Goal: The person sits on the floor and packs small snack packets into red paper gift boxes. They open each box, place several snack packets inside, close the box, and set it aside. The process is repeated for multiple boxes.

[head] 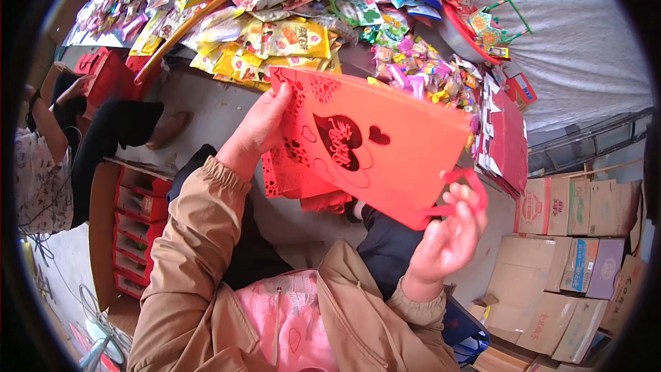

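Observation:
A flat red paper gift bag (pixel 397 165) with dark red hearts and writing is held up in front of me. My left hand (pixel 263 119) grips its left edge, thumb on the front face. At its lower right corner, my right hand (pixel 454 232) has its fingers in the red ribbon handle (pixel 477 188). More red bags (pixel 323 194) show below and behind the held one, partly hidden by it. Beyond it, yellow snack packets (pixel 294 39) and small wrapped sweets (pixel 413 70) lie heaped on a table.
At left, a cardboard box (pixel 100 232) holds several red bags beside a seated person (pixel 44 175), whose hand touches a red bag (pixel 106 75). A curved yellow rod (pixel 206 10) crosses the snacks. A red-rimmed basin (pixel 462 36) stands at the back right, cardboard boxes (pixel 532 268) at right.

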Tool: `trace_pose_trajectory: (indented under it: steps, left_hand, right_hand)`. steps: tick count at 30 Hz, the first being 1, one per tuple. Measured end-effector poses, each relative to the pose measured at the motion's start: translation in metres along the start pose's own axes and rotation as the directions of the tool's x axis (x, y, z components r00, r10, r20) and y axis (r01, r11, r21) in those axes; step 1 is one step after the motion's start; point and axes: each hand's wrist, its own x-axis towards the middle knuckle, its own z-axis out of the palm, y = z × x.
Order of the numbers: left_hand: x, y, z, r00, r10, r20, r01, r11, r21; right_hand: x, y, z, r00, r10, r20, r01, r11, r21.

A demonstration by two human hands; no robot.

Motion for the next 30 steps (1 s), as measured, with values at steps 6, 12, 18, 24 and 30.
trace_pose_trajectory:
  steps: [6, 12, 18, 24, 30]
  left_hand:
    - [0.006, 0.003, -0.009, 0.984, 0.121, -0.130, -0.133, 0.987, -0.087]
    - [0.003, 0.012, 0.001, 0.969, 0.169, -0.181, -0.194, 0.972, -0.134]
    - [0.008, 0.007, -0.005, 0.957, 0.179, -0.228, -0.198, 0.978, -0.064]
    - [0.002, 0.017, -0.007, 0.959, 0.218, -0.182, -0.230, 0.972, -0.047]
    - [-0.003, 0.020, -0.008, 0.977, 0.181, -0.113, -0.189, 0.980, -0.064]
  right_hand:
    - [0.009, -0.043, 0.001, 0.741, -0.517, 0.429, 0.594, 0.802, -0.059]
    - [0.026, -0.031, -0.015, 0.901, -0.357, 0.246, 0.382, 0.922, -0.060]
    - [0.017, -0.023, 0.012, 0.969, 0.176, 0.176, -0.212, 0.953, 0.216]
    - [0.017, -0.010, 0.018, 0.924, 0.332, 0.189, -0.382, 0.789, 0.482]
    - [0.010, 0.000, 0.010, 0.844, 0.431, 0.319, -0.530, 0.577, 0.621]
